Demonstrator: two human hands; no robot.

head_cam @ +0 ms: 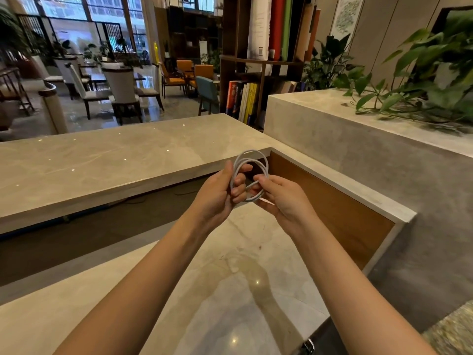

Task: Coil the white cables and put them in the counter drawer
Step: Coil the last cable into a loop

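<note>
I hold the coiled white cable [252, 151] in the air over the far right corner of the worktop [230, 265], close to the wooden panel [332, 201]. My left hand [217, 193] grips the coil's left side, its fingers curled through the loops and the thumb lying straight along them. My right hand [281, 198] pinches a strand on the coil's right side between thumb and forefinger. Beyond the corner, the bookshelf [263, 62] has a lower compartment with upright books [243, 101] and an upper one with tall red, green and white boards. The concrete planter [332, 129] on the right holds leafy green plants [422, 80].
</note>
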